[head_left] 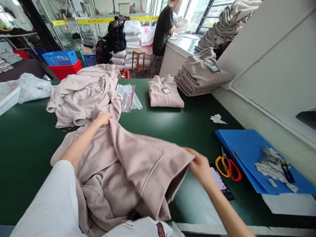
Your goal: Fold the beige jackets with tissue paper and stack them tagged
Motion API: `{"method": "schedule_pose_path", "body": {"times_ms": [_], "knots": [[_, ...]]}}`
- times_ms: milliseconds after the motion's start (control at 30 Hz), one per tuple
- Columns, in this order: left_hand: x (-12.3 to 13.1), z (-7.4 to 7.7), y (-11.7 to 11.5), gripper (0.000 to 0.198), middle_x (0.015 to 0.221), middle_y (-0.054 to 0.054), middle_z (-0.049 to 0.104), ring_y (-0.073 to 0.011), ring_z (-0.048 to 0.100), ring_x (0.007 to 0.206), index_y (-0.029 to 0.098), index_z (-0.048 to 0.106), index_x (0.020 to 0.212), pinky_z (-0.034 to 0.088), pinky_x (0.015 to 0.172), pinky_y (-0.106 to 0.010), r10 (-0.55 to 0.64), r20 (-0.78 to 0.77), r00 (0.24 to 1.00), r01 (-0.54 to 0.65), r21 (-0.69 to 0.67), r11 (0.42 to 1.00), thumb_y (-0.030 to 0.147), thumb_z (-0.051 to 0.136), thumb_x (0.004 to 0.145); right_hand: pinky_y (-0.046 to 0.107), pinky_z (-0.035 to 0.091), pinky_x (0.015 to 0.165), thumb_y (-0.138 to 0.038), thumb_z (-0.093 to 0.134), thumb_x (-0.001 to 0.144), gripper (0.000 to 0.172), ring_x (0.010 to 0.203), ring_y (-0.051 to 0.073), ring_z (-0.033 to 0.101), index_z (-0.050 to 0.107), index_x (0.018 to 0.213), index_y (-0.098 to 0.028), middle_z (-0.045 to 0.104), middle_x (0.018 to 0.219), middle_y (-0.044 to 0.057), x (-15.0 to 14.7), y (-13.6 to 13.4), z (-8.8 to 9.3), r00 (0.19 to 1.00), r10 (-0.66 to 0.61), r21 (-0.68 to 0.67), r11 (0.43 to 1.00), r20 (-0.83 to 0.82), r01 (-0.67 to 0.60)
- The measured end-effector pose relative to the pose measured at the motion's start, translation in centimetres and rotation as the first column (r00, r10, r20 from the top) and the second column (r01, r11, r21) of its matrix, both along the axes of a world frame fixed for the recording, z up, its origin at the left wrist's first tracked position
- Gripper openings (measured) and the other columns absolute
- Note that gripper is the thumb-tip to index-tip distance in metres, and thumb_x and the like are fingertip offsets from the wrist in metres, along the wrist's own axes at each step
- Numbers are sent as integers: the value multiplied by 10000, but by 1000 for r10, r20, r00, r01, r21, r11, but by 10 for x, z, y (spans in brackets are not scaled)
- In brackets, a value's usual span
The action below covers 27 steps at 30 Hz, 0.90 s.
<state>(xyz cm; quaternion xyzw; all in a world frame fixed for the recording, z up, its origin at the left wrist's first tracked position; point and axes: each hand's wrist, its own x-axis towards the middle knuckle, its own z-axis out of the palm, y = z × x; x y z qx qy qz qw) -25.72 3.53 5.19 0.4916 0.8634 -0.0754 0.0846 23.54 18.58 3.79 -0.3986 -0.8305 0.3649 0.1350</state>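
A beige zip jacket (138, 164) lies bunched on the green table (192, 121) right in front of me. My left hand (102, 118) is closed on its far edge and lifts it a little. My right hand (201, 168) pinches the jacket's right corner near the table's front. The cloth hangs stretched between both hands. A loose heap of the same beige jackets (84, 92) lies just beyond my left hand. One folded jacket with a tag (165, 93) rests further back in the middle.
Clear plastic bags (127, 97) lie beside the heap. A stack of folded jackets (199, 75) sits back right. Scissors (228, 168), a phone (221, 184) and a blue folder with paper tags (254, 154) lie right. A person (161, 36) stands at a far counter; crates (61, 61) back left.
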Motion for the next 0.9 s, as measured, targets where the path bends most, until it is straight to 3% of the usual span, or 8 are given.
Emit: {"method": "schedule_pose_path", "body": {"times_ms": [100, 200, 333, 467, 567, 633, 800, 900], "knots": [[18, -3, 2, 459, 1396, -249, 502, -397, 417, 1315, 89, 504, 1324, 331, 1047, -545, 133, -123, 984, -106, 202, 974, 241, 441, 895, 392, 458, 968, -297, 421, 873, 424, 1138, 281, 600, 615, 1219, -144, 664, 1182, 164, -22, 59, -14, 959, -273, 17, 962, 71, 272], [58, -21, -4, 489, 1443, -245, 459, -388, 381, 1352, 69, 480, 1352, 349, 1062, -520, 149, -118, 982, -104, 322, 941, 258, 470, 902, 409, 444, 950, -385, 429, 917, 509, 1098, 288, 598, 518, 1308, -71, 623, 1205, 231, -38, 70, -42, 930, -346, 6, 937, 120, 348], [138, -42, -48, 346, 1405, -194, 522, -360, 440, 1321, 156, 623, 1197, 361, 1079, -531, -75, 7, 997, 69, 307, 949, 328, 500, 923, 371, 433, 970, -467, 337, 960, 451, 1095, 255, 584, 591, 1119, -131, 646, 1139, 180, -32, 29, -66, 963, -266, -12, 964, 35, 267], [227, -48, -138, 368, 1261, -96, 636, -277, 557, 1189, 270, 617, 1253, 441, 1030, -455, -376, 263, 888, 275, 352, 895, 440, 502, 948, 367, 464, 923, -696, 386, 889, 628, 1050, 256, 602, 552, 1147, -148, 642, 1152, 152, -10, -32, -75, 962, -271, -157, 951, -11, 266], [270, -58, -203, 568, 1320, -50, 622, -266, 546, 1202, 343, 519, 1397, 417, 1071, -425, -539, 258, 802, 433, 373, 821, 460, 650, 857, 358, 487, 868, -741, 450, 838, 679, 993, 248, 631, 524, 1183, -161, 653, 1138, 126, -3, -73, -78, 956, -276, -307, 906, 96, 292], [285, -72, -228, 655, 1320, -36, 630, -256, 557, 1185, 342, 459, 1456, 405, 1071, -426, -565, 157, 810, 468, 406, 785, 407, 675, 842, 361, 495, 817, -731, 464, 835, 646, 913, 249, 648, 540, 1160, -178, 681, 1038, 99, -7, -91, -80, 957, -254, -363, 886, 140, 288], [305, -104, -220, 516, 1240, -65, 680, -248, 592, 1144, 217, 544, 1386, 389, 1068, -437, -439, -98, 893, 413, 566, 714, 169, 576, 873, 343, 486, 801, -608, 470, 841, 486, 949, 269, 637, 624, 1007, -178, 703, 995, 96, -31, -94, -88, 932, -353, -356, 885, -89, 301], [300, -100, -206, 508, 1033, -57, 741, -182, 662, 948, 167, 612, 1279, 489, 906, -318, -444, -182, 877, 444, 662, 604, -26, 408, 856, 314, 468, 708, -610, 478, 808, 457, 806, 235, 612, 611, 812, -172, 674, 806, 63, -36, -73, -91, 899, -398, -354, 879, -180, 318]]}}
